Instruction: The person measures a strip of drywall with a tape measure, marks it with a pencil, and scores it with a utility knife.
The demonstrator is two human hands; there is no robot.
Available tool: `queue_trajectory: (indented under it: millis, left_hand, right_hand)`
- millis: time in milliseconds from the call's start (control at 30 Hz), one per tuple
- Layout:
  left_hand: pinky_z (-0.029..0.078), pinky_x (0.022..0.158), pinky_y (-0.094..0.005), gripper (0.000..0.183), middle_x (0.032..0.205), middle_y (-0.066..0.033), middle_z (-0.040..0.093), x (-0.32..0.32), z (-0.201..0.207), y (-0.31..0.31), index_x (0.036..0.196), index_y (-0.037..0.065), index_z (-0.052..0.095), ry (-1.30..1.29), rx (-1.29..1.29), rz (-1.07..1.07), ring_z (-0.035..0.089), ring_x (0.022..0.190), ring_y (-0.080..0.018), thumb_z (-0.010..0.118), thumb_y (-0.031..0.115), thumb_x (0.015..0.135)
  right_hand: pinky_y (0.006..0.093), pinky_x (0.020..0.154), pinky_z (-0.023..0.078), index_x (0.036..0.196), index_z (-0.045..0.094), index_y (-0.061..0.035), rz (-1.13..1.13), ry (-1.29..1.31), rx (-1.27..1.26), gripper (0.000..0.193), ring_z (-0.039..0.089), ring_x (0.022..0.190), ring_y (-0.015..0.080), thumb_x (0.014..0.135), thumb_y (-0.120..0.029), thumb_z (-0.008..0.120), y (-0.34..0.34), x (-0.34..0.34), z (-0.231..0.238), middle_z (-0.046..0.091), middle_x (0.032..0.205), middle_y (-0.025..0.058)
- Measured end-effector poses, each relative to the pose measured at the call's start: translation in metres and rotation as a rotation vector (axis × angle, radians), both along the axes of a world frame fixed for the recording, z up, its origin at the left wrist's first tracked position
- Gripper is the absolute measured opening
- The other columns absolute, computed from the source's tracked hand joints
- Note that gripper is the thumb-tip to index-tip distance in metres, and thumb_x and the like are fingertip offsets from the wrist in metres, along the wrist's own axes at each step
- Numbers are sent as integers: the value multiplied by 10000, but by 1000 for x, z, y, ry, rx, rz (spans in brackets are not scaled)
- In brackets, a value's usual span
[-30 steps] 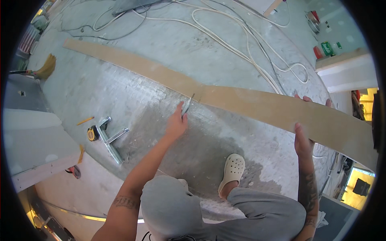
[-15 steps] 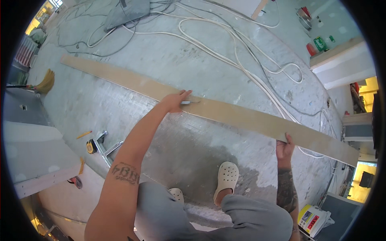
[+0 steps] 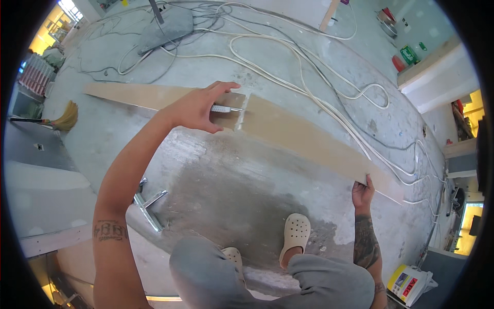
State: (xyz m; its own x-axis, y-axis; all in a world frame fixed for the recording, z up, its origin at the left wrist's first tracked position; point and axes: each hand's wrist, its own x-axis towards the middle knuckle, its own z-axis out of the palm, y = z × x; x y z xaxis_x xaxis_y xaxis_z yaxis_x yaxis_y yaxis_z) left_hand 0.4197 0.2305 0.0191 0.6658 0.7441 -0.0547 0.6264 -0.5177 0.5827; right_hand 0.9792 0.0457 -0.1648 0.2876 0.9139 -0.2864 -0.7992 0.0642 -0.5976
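Note:
A long tan-faced drywall strip is split across its middle, with a white ragged break [image 3: 241, 114] between its left piece [image 3: 139, 93] and right piece [image 3: 301, 138]. The strip bends upward there. My left hand [image 3: 195, 109] spans the left piece just beside the break, thumb at the near edge and fingers at the far edge. That same hand holds a utility knife [image 3: 222, 108], its blade pointing to the right over the break. Toward the right end, my right hand [image 3: 363, 194] grips the near edge of the right piece, thumb on top.
White and grey cables [image 3: 309, 87] trail over the concrete floor beyond the strip. A chrome metal tool [image 3: 149, 208] lies near my left forearm. A broom [image 3: 66, 117] is at far left, a white-and-yellow bucket [image 3: 409, 284] at lower right. My clogs [image 3: 295, 234] stand on a damp patch.
The strip was straight and whole-looking; now it is broken and bent up at the middle. My left hand has risen and shifted left with the knife, and the strip's right end has drawn inward.

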Motion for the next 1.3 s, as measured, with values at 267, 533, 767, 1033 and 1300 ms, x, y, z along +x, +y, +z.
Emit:
queue_trajectory:
  millis: [267,533,767,1033,1300]
  left_hand:
    - [472,899,-410,878,1309,-140,484,-5,-69,-9,1377,77,361,-54,-63,-74,564,1090,-347,805,194,629]
    - [494,845,-445,779,1451,-163,358,-5,-257,-57,1398,146,345,179,42,63,602,1001,-379,743,299,747]
    - [502,680,-391,446,930,-128,654,-53,-178,-107,1223,105,546,-249,126,957,637,732,-283,704,260,835]
    - [362,499,-190,424,790,19,596,-98,147,-157,1161,4,602,-1298,390,1010,422,547,-9,745,232,832]
    - [442,923,-377,666,1144,-195,574,-227,171,-213,1290,-30,426,-691,1118,1430,563,1084,-297,751,109,725]
  right_hand:
    - [320,944,513,1199,561,10,-130,-142,71,289,590,1127,204,928,-91,551,8,75,15,617,1211,135]
    - [329,977,475,1342,476,-26,-188,-558,43,421,519,1222,192,940,-126,555,53,104,138,541,1334,91]
    - [289,773,526,1233,563,12,73,-1133,246,383,596,1040,165,904,-174,626,140,-130,278,604,1190,92]
    - [398,688,513,1158,595,17,471,-1458,697,355,663,833,345,837,-133,610,158,-519,305,647,903,241]
    - [503,794,504,1460,294,-101,770,-1564,1047,704,585,1008,440,838,-176,616,34,-736,285,517,1181,258]
